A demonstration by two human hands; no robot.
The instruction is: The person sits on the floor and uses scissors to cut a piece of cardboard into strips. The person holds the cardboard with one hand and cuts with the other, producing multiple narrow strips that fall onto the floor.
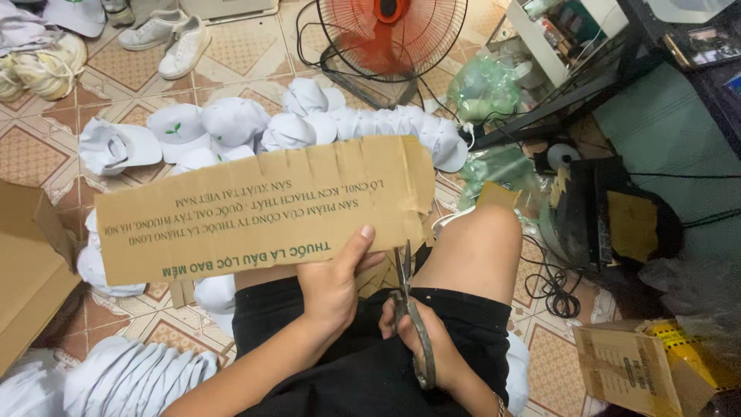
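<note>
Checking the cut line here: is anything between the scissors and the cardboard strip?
Nothing visible. The scissors in the right hand point up at the lower edge of the cardboard strip, which the left hand grips just beside the blades, thumb on its face.

One head-worn camera looks steeply down, close over the lap, facing the tiled floor [255, 62] toward twelve o'clock.

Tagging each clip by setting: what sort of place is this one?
Probably a small home workshop with work done on the floor. White caps lie in heaps on patterned floor tiles, a standing fan is close by, and the left hand holds a cardboard strip while the right hand works scissors.
</note>
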